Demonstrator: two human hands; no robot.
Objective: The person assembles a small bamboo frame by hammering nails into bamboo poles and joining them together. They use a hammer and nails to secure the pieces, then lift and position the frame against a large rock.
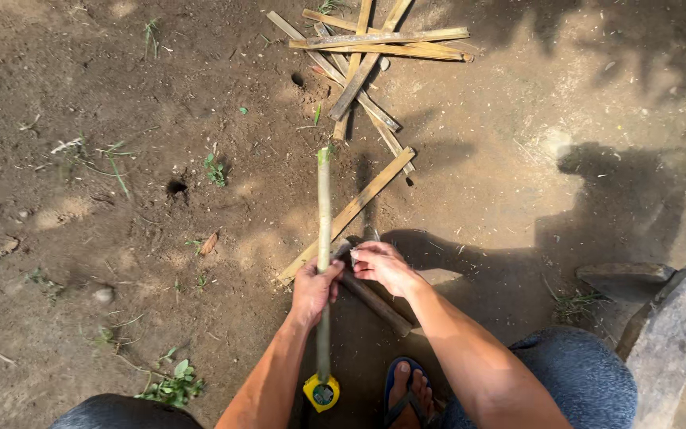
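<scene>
Measuring a thin green bamboo stick against a tape over bare ground.

Head view: the left hand [314, 289] has its fingers closed around the long, thin green bamboo stick [324, 230], which points away from the person over the brown dirt ground [81, 238], with a yellow tape measure case [321, 392] at its near end by a foot in a blue sandal [406, 395]. The right hand [383, 266] is just beside it, fingertips pinched on something small I cannot make out, above a dark wooden-handled tool [375, 303]. To do this well, I would keep the stick steady in the left grip and bring the right fingertips squarely to it at the mark. Split tan bamboo slats [375, 48] lie piled well apart.
</scene>
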